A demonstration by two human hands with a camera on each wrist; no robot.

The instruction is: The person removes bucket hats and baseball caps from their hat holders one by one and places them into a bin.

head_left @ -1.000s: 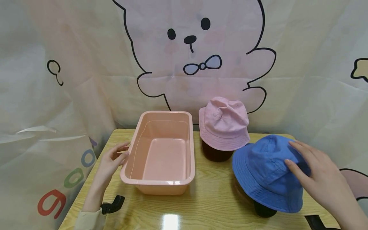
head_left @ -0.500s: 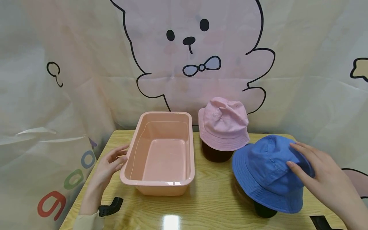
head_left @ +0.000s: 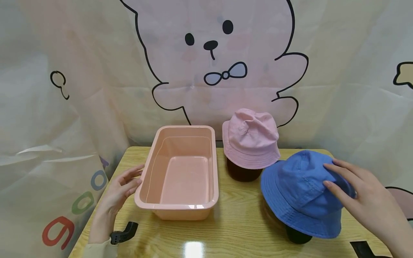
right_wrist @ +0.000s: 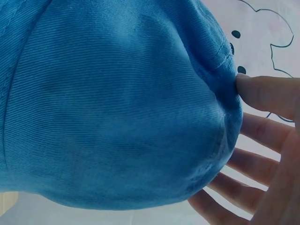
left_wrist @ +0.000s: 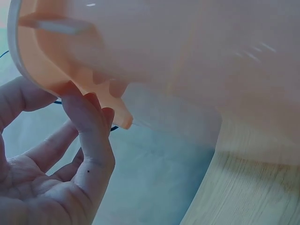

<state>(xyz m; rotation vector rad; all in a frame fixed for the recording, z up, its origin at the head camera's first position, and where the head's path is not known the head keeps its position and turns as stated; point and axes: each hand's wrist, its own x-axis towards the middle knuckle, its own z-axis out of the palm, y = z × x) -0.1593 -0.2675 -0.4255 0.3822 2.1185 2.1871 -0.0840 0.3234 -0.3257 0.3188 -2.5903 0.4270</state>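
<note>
On the left of the table a peach-pink plastic basin (head_left: 179, 206) stands with nothing in it. My left hand (head_left: 117, 193) touches its left rim with the fingertips; the left wrist view shows thumb and fingers at the rim's underside, loosely bent. At the right, a blue bucket hat (head_left: 301, 195) sits tilted over a dark support (head_left: 297, 234), mostly hidden. My right hand (head_left: 368, 195) rests its spread fingertips against the crown's right side. In the right wrist view the blue cloth (right_wrist: 112, 108) dents slightly where the thumb (right_wrist: 267, 96) meets it.
Behind the blue hat, a pink bucket hat (head_left: 251, 139) sits on a dark brown stand (head_left: 243, 172); the hats' brims overlap in view. A curtain (head_left: 96, 71) with a cartoon bear hangs behind the wooden table (head_left: 161, 240).
My left hand has slid slightly down the basin's left side, its fingers less over the rim. My right hand has shifted a little to the right on the blue hat.
</note>
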